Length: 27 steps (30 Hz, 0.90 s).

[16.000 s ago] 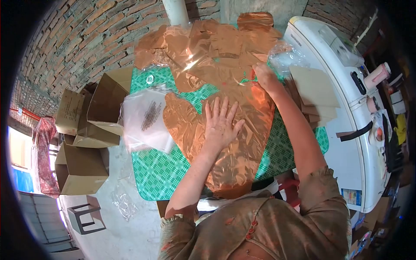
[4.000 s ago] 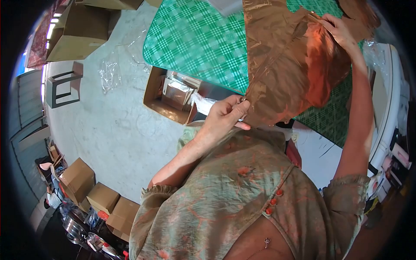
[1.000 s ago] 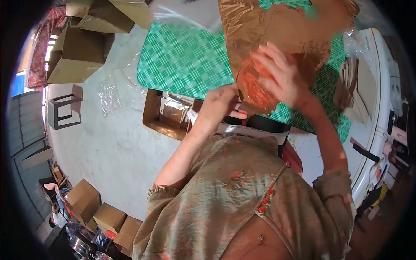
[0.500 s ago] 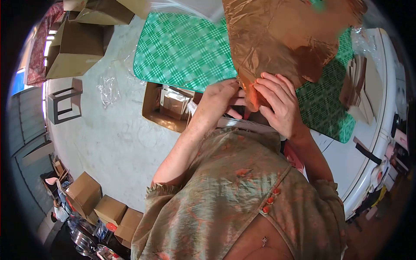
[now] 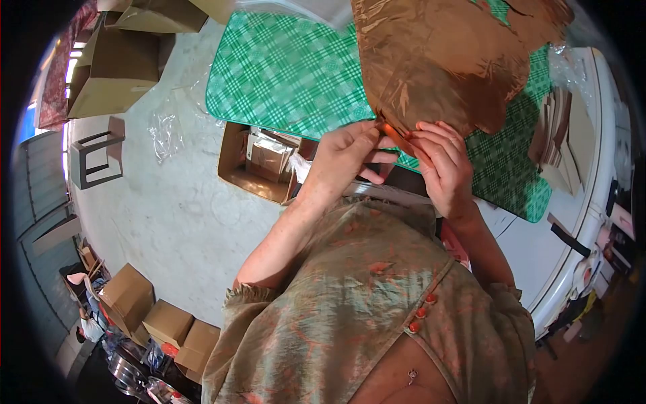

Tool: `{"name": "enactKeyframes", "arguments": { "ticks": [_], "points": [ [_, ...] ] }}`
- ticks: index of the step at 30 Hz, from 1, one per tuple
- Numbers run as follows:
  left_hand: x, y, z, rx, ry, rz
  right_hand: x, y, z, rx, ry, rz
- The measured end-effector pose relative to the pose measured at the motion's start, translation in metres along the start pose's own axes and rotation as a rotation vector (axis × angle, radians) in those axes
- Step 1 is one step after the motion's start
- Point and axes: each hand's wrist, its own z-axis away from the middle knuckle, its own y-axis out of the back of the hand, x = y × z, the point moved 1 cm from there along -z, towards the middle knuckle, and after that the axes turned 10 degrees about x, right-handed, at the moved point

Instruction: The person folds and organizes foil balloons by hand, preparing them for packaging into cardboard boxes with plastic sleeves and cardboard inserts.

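Observation:
A large, glossy brown sheet of thin film (image 5: 437, 74) spreads over a green checked tabletop (image 5: 289, 74), its near corner coming down to my hands. Thumb and index finger of my left hand (image 5: 342, 158) pinch that corner, while the other fingers of this hand hang loosely apart. Just to the right, the fingertips and thumb of my right hand (image 5: 445, 168) close on the sheet's near edge. Between the two hands the edge is gathered into a narrow orange-brown strip. The green top shows below it.
An open cardboard box (image 5: 252, 168) with packets stands under the tabletop's near left edge. Flat brown card pieces (image 5: 557, 135) lie at the right, on a white surface (image 5: 538, 262). On the floor are a grey frame-like stool (image 5: 98, 160), clear plastic wrap (image 5: 166, 137) and several cartons (image 5: 128, 294).
The sheet's near corner, which hung down between my hands, is now drawn up into a narrow strip. My right hand has shifted slightly right and toward me; the left stays nearly in place.

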Motion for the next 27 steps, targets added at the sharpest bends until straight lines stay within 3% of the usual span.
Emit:
{"name": "enactKeyframes", "arguments": {
  "ticks": [7, 13, 16, 27],
  "points": [
    [-0.0001, -0.0008, 0.0009, 0.016, -0.014, 0.012, -0.0033, 0.0038, -0.0027, -0.001, -0.105, -0.023],
    [-0.0029, -0.0002, -0.0025, 0.017, 0.001, 0.034, -0.0012, -0.0017, 0.0024, 0.033, -0.016, 0.008],
    [-0.0054, 0.0014, -0.0034, 0.006, -0.014, 0.019, -0.0025, 0.0018, 0.0024, -0.001, 0.13, 0.132],
    [-0.0043, 0.0006, -0.0035, 0.014, -0.013, 0.004, -0.006, 0.0041, 0.0017, -0.043, 0.143, 0.18]
  ]
}}
